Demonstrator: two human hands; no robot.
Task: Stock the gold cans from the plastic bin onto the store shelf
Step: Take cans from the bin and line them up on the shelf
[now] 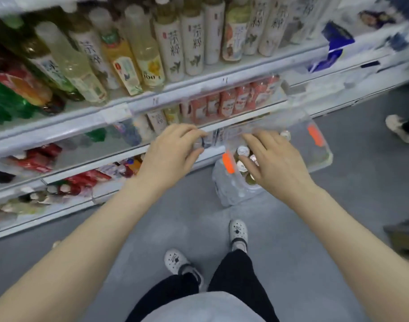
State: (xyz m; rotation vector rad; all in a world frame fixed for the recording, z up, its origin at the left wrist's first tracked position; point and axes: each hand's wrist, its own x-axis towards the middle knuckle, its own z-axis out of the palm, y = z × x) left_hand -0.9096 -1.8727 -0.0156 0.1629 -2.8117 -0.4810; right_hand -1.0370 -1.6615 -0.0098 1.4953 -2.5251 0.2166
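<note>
Grey floor (175,217), drinks aisle.
Plastic bin (324,159) stands at the foot of the store shelf (120,110), gold cans (242,151) inside; right hand (275,161) above them, fingers straight; left hand (173,154) curled at a shelf edge, grip unclear.

Far and high stand white-labelled tea bottles (173,49), with pale yellow bottles (147,49) to their left and green bottles (6,98) at the far left. Below them, right of centre, runs a row of red-labelled bottles (236,101); red packs (36,159) lie lower at the left. A blue pack (333,45) sits far right. On the grey floor (175,210), near, are white clogs (238,231) under black trousers (233,275). Another person's white shoe (396,126) shows at the right, with a brown box (405,238) nearer.
</note>
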